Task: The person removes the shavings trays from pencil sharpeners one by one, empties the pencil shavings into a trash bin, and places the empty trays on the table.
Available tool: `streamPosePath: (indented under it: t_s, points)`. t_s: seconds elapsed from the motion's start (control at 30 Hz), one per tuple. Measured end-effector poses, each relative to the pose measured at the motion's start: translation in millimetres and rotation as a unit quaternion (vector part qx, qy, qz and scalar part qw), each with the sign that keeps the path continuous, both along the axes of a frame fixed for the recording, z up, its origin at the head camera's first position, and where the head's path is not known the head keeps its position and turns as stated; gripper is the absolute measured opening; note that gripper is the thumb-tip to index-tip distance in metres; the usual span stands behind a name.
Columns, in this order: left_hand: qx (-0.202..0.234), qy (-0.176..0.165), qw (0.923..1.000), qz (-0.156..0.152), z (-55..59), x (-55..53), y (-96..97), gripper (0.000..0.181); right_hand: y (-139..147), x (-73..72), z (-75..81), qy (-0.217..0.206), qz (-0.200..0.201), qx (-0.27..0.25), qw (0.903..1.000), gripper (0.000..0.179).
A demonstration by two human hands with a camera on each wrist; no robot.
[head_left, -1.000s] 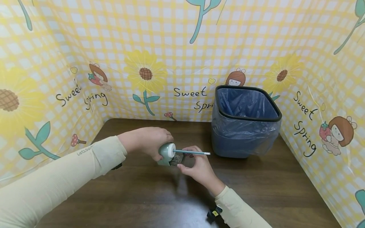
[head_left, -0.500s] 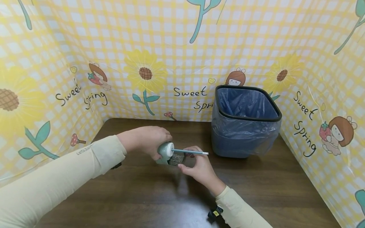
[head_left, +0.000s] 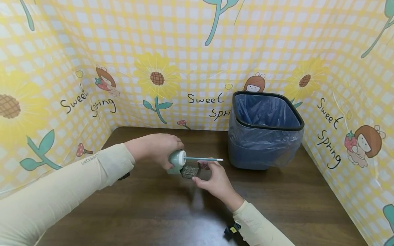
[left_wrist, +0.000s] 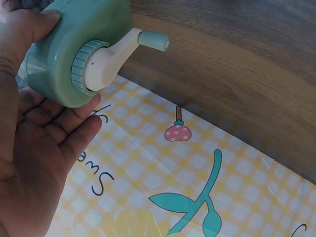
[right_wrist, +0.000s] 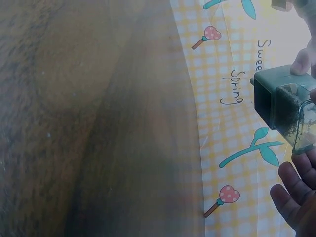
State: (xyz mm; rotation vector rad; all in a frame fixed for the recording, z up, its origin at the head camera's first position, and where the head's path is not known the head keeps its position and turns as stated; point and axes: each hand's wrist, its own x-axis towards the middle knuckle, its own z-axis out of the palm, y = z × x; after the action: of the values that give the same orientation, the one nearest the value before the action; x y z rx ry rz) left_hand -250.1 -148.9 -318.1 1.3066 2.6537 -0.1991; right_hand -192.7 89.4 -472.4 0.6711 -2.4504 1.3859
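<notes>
In the head view my left hand point(head_left: 161, 147) grips a green crank pencil sharpener point(head_left: 176, 160) held on its side above the table. A light blue pencil point(head_left: 201, 159) sticks out of its white front, pointing right. My right hand point(head_left: 217, 182) pinches the sharpener's clear shavings drawer point(head_left: 190, 171) between thumb and fingers. Grey shavings fill part of the drawer, which lies partly outside the body. The white crank point(left_wrist: 106, 66) shows in the left wrist view, its green knob away from my palm. In the right wrist view, the drawer point(right_wrist: 296, 116) stands out from the body.
A blue trash bin point(head_left: 261, 147) with a clear liner and black rim stands at the back right of the brown wooden table point(head_left: 147, 212). Yellow checked cloth point(head_left: 197, 68) with flower prints walls in the back and both sides.
The sharpener and pencil have shifted slightly left and up with my left hand. More of the shavings drawer shows beyond the body; my right hand stays nearly in place.
</notes>
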Motion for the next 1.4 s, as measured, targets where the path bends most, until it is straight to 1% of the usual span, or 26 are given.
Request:
streamPosePath:
  t_s: [0.17, 0.3, 0.37, 0.53, 0.63, 0.77, 1.1, 1.4]
  points:
    - [-0.002, 0.0, 1.0, 0.007, -0.2, -2.7, -2.1, 0.064, 0.6, -0.3, -0.9, 0.012, 0.004, -0.001, 0.9999, 0.052]
    - [-0.006, 0.006, 0.9998, 0.017, -1.4, -6.1, -3.5, 0.064, 1.1, -1.0, -1.7, 0.023, 0.006, 0.0, 0.9997, 0.052]
    - [-0.007, 0.003, 0.9997, 0.022, -2.1, -7.7, -3.7, 0.064, 1.3, -0.9, -2.1, 0.026, 0.007, 0.0, 0.9996, 0.052]
    - [-0.01, -0.004, 0.9994, 0.032, -4.6, -9.7, -4.9, 0.064, 1.6, 0.4, -1.4, 0.023, 0.009, 0.0, 0.9997, 0.053]
    - [-0.013, -0.003, 0.9993, 0.036, -6.4, -10.3, -6.0, 0.064, 1.7, 1.2, -0.9, 0.025, 0.01, 0.002, 0.9996, 0.053]
    - [-0.012, -0.002, 0.9993, 0.037, -8.7, -11.5, -6.7, 0.064, 1.6, 2.0, -0.6, 0.028, 0.013, 0.0, 0.9995, 0.053]
    - [-0.011, -0.013, 0.9991, 0.039, -12.1, -14.1, -6.3, 0.062, 1.5, 3.7, -0.2, 0.015, 0.029, -0.013, 0.9994, 0.054]
    - [-0.014, -0.017, 0.9988, 0.044, -15.9, -16.3, -9.4, 0.063, 2.1, 4.2, 0.2, 0.015, 0.03, -0.007, 0.9994, 0.053]
